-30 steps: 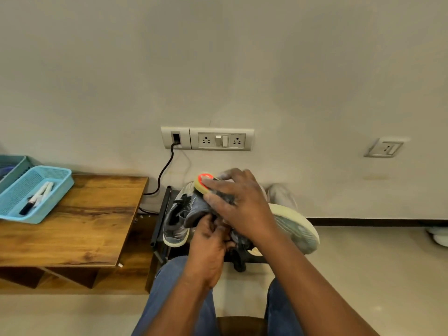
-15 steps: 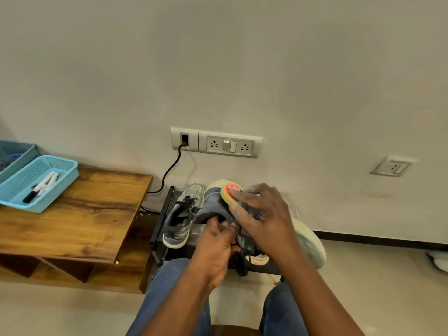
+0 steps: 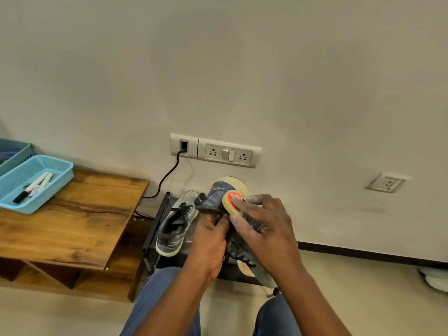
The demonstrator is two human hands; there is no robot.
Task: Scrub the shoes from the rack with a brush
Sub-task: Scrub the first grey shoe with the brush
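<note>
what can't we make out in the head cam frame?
Head view:
- Brush: bristles hidden beneath right hand.
- Held shoe: middle hidden behind both hands; left hand grips it.
- Rack: lower part hidden behind the knees.
- Markers in blue basket: print too small.
- White object: cut off at right edge.

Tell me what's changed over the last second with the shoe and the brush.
The right hand has slid the brush along the held shoe, away from its pale sole. The left hand still grips that shoe from below. The second shoe stays on the rack.
</note>
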